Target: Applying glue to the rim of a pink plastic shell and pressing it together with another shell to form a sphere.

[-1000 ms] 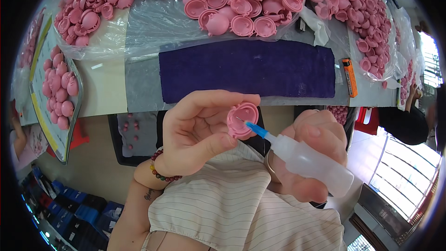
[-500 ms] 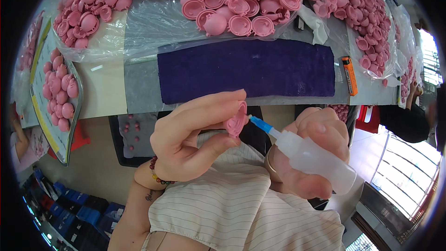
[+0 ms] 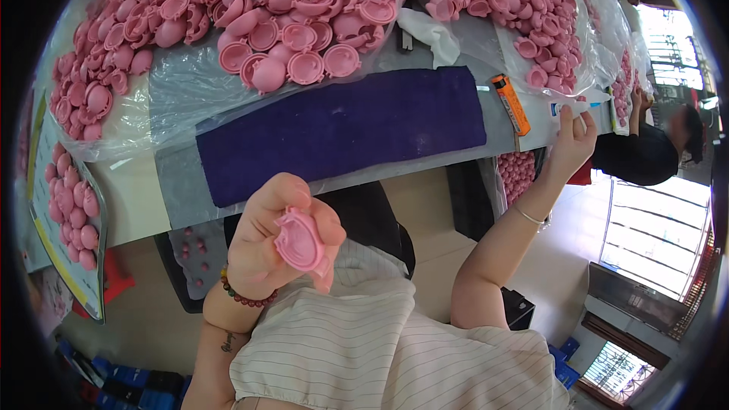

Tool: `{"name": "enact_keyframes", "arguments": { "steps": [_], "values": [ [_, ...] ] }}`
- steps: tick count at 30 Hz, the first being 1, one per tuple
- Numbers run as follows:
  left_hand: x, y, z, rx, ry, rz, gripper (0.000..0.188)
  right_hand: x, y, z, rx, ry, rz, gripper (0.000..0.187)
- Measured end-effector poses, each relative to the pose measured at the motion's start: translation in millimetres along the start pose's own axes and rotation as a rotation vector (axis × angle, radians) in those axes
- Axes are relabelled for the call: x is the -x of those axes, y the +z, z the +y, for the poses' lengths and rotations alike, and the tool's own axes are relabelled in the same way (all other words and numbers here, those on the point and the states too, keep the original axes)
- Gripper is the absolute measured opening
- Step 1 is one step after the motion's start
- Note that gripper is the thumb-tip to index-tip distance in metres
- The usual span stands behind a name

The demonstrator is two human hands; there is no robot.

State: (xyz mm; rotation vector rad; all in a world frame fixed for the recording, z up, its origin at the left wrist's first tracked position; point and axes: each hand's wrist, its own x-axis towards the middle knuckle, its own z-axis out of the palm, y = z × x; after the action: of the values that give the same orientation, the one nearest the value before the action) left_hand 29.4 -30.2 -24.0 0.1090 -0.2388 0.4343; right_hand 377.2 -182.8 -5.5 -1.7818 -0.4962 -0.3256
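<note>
A pink hollow half-shell [image 3: 301,241] with small tabs on its rim is held in the fingers of my left hand [image 3: 254,247], its open side facing up toward me, in front of the table edge. My right arm stretches far out to the right. There my right hand [image 3: 571,148] has its fingers on a small white squeeze bottle [image 3: 558,109] with a blue tip, lying on its side at the table's right part. My fingers partly cover the bottle.
Heaps of pink shells [image 3: 269,74] lie on clear plastic sheeting along the back. A dark purple cloth [image 3: 342,129] spans the table before me, an orange box cutter-like item [image 3: 510,105] beside it. Rounded pink pieces fill a tray [image 3: 97,288] at left. Another person [image 3: 645,156] sits at far right.
My right hand has carried the squeeze bottle away from the half-shell to the far right of the table. My left hand has turned the shell's open side upward. The whole view has shifted.
</note>
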Motion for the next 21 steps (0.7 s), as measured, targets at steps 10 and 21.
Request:
{"name": "enact_keyframes", "arguments": {
  "steps": [10, 21],
  "values": [
    [1, 3, -2, -0.167, -0.005, 0.081, 0.036, 17, 51, -56, 0.759, -0.692, -0.096, 0.019],
    [3, 11, 6, -0.404, 0.082, 0.168, 0.040, 98, 79, -117, -0.158, -0.008, -1.021, 0.020]
  ]
}}
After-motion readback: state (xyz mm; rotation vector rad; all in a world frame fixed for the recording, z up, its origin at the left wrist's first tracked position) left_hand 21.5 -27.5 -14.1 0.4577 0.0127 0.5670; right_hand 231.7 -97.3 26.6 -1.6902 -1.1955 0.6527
